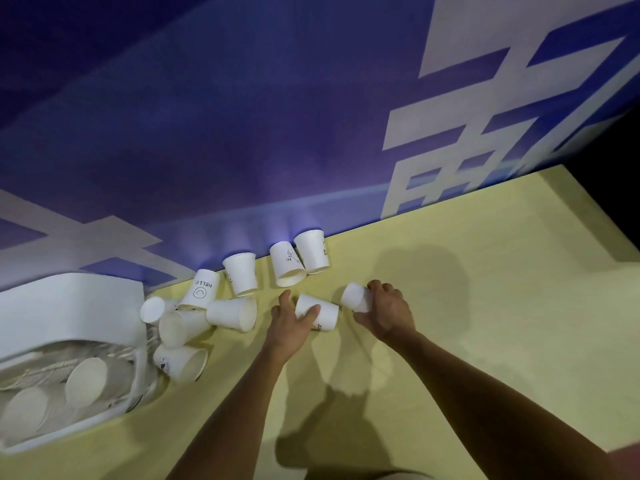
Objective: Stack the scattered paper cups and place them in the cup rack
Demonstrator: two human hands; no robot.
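Gathering scattered paper cups on a yellow table (485, 306), one cup in each hand.
Left hand (291, 318): thumb and fingers curled round a white cup (320, 315) lying on its side on the table. Right hand (386, 313): clamped round a second cup (355, 296), tilted with its base toward the left hand; contact with the table cannot be told. Loose cups: a row (240, 273) along the foot of the blue wall (242, 133), one printed HELLO (201, 289); a sideways cup (230, 313) just left of the left hand; a heap (176, 327) against the white cup rack (69, 306) at far left, which holds more cups.
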